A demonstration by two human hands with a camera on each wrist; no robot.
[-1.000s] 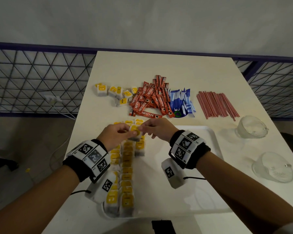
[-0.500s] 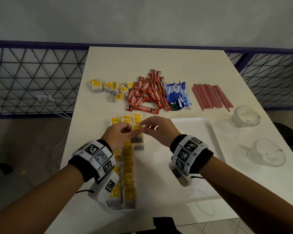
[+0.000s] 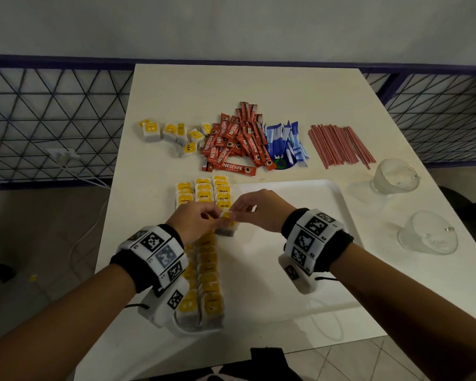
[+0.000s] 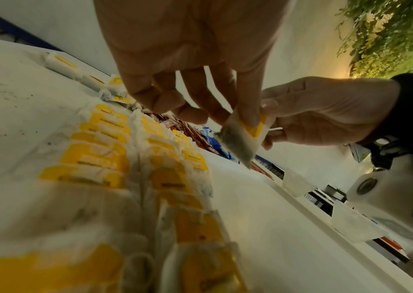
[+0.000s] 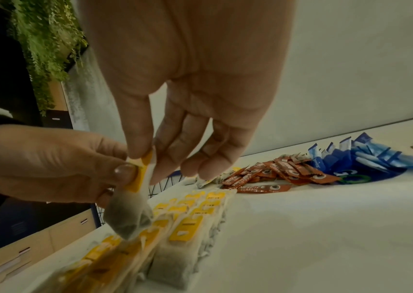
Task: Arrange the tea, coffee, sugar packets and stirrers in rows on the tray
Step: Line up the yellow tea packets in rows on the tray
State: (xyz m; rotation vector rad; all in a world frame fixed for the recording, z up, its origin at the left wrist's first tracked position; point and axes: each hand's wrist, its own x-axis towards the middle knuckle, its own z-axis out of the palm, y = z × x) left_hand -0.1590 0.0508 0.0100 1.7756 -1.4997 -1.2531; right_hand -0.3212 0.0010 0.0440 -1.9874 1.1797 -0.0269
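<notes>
Both hands pinch one tea bag [image 3: 226, 215] with a yellow label above the white tray [image 3: 300, 193]; its pouch hangs down in the left wrist view [image 4: 238, 142] and the right wrist view [image 5: 130, 214]. My left hand [image 3: 201, 218] and right hand [image 3: 252, 209] meet over the third row. Rows of tea bags [image 3: 204, 259] fill the tray's left side. Beyond the tray lie loose tea bags [image 3: 173, 134], red coffee sticks [image 3: 237, 141], blue sugar packets [image 3: 283, 141] and red stirrers [image 3: 338, 144].
Two clear glass cups [image 3: 393, 176] [image 3: 429, 233] stand on the table at the right of the tray. A blue wire fence [image 3: 52, 119] runs behind the table. The tray's right half [image 3: 308, 243] is bare.
The hands have lifted the tea bag a little and hold it higher over the third row. The head view has tilted, so the table sits higher in the frame.
</notes>
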